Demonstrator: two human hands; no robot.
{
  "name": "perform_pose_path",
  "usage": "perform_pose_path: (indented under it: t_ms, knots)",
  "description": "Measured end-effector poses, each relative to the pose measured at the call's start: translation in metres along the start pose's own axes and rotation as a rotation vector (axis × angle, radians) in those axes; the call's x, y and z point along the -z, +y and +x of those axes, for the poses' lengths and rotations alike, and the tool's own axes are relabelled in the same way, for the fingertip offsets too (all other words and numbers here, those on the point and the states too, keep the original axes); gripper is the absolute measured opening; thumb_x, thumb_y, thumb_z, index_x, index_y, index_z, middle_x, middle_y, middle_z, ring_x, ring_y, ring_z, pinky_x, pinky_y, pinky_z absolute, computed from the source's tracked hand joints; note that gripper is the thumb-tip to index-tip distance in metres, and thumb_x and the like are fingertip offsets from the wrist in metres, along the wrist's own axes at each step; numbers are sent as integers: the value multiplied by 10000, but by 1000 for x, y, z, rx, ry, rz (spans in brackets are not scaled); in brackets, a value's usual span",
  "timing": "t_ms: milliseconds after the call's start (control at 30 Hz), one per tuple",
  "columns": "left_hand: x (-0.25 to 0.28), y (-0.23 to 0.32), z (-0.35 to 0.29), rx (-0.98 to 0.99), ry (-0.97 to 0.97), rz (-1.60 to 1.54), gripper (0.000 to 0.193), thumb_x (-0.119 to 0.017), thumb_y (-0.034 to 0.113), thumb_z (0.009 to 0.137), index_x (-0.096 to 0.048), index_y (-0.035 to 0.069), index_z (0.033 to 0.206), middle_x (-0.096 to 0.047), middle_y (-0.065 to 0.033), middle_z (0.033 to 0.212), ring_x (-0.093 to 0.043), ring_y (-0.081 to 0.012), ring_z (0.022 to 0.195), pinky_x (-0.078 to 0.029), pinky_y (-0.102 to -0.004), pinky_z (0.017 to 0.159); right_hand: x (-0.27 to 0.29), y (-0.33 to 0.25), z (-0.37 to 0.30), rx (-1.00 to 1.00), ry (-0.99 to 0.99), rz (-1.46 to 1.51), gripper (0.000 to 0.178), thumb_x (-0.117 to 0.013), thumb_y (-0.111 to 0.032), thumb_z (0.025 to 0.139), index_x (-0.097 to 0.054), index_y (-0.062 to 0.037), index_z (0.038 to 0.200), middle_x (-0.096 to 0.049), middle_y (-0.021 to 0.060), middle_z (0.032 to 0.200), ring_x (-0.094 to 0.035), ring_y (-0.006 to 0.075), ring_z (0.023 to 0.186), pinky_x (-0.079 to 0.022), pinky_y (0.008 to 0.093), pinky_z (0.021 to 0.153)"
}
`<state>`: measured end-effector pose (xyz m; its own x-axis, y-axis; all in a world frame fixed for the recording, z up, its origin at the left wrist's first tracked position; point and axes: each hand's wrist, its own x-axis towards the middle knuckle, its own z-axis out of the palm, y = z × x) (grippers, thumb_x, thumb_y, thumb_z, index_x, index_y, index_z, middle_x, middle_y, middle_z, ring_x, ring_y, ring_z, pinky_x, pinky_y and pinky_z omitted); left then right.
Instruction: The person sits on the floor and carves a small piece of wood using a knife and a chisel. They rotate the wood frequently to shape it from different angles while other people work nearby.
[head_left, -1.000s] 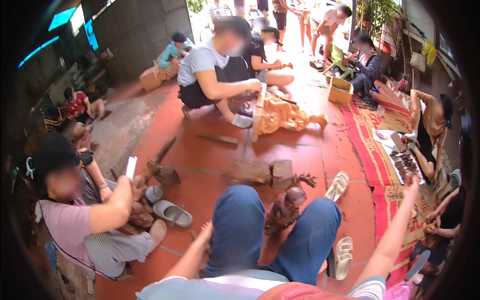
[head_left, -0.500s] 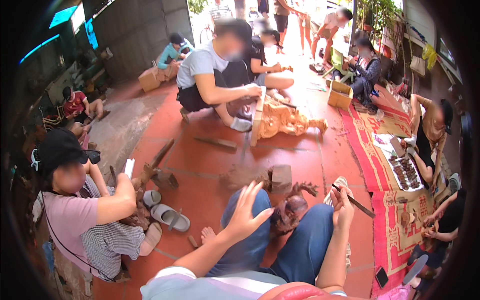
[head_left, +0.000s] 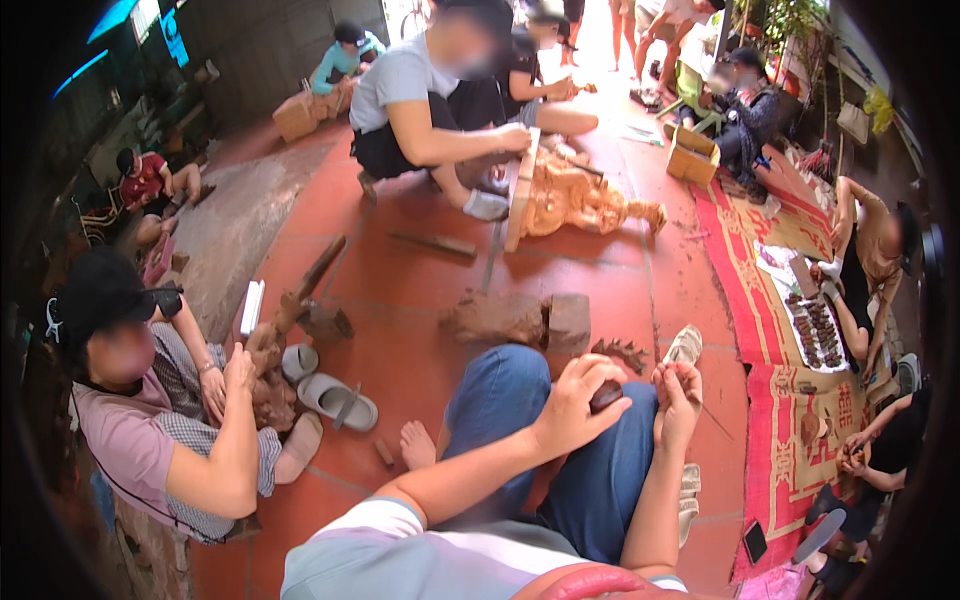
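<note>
My left hand (head_left: 580,408) curls over a dark brown carved wooden figure (head_left: 606,396) between my knees. Most of the carving is covered by the hand; its spiky part (head_left: 622,352) shows beyond the fingers. My right hand (head_left: 677,402), just to the right above my knee, is closed in a pinch on a thin dark flat tool (head_left: 718,424). The tool appears nearly edge-on, pointing away to the right, and its other end is hidden by the fingers. The two hands are apart.
Rough wood blocks (head_left: 568,322) lie ahead of my knees. Beyond, a person works on a large light-wood statue (head_left: 585,197). Another person (head_left: 150,420) sits close on my left beside grey sandals (head_left: 340,405). A red patterned mat (head_left: 735,300) and a phone (head_left: 755,541) lie right.
My left hand has come down from a raised, spread pose onto the carving. My right hand has shifted slightly and turned the tool, which now looks thinner. The view has tilted down.
</note>
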<state>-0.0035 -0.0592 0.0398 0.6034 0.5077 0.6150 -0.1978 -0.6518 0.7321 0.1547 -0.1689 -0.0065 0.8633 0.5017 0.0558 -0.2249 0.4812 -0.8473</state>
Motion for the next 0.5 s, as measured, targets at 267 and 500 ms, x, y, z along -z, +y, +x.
perform_pose_path:
  t_ms: [267,500]
  knots:
    - [7,-6,4,22,-27,-74,281,-711,91,737,-576,52,980,-569,-119,993,-551,-281,950,-444,-359,836,-4,2,2,-15,42,-8,120,-597,10,873,-565,-6,988,-611,86,980,-635,174,907,-562,276,808]
    - [5,0,3,21,-22,-80,290,-711,77,735,-578,54,992,-572,-120,993,-552,-283,948,-438,-358,845,-3,1,0,-5,49,11,102,-592,-3,882,-566,-7,981,-606,82,962,-637,173,895,-564,273,799]
